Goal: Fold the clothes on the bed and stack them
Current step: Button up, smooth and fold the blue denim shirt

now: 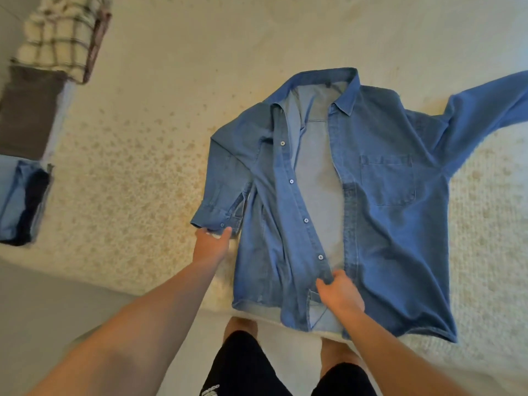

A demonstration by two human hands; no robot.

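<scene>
Operator: bare arms, black shorts

Both forearms are bare, with no sleeves, watch or rings visible on the left hand or right hand. Black shorts carry small white lettering on the left leg hem; knees are bare.

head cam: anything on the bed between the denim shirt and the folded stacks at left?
No. In the head view only bare bedcover lies between the denim shirt and the folded stacks.

Matt blue denim shirt with small glossy buttons lies on nubbly, speckled cream bedcover.
</scene>
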